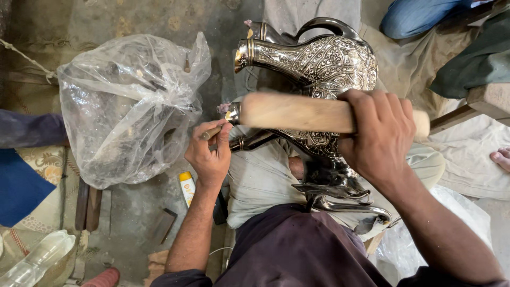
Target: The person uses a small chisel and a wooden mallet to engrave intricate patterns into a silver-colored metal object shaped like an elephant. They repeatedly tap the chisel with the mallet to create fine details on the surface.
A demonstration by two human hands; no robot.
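An ornate engraved silver pot (324, 66) with a curved handle lies across my lap, and a second silver pot (340, 191) lies lower against my thigh. My right hand (380, 135) is shut on a thick wooden mallet (297, 112) held level over the upper pot. My left hand (210, 151) pinches a thin punch tool (211, 132) whose tip points toward a small metal fitting (232, 113) beside the mallet's left end.
A large clear plastic bag (127, 106) with dark parts inside sits at the left on the dusty floor. A small yellow-capped tube (187, 187) lies below it. Another person's blue-trousered leg (419, 16) is at the top right, and a bare foot (500, 158) at the right edge.
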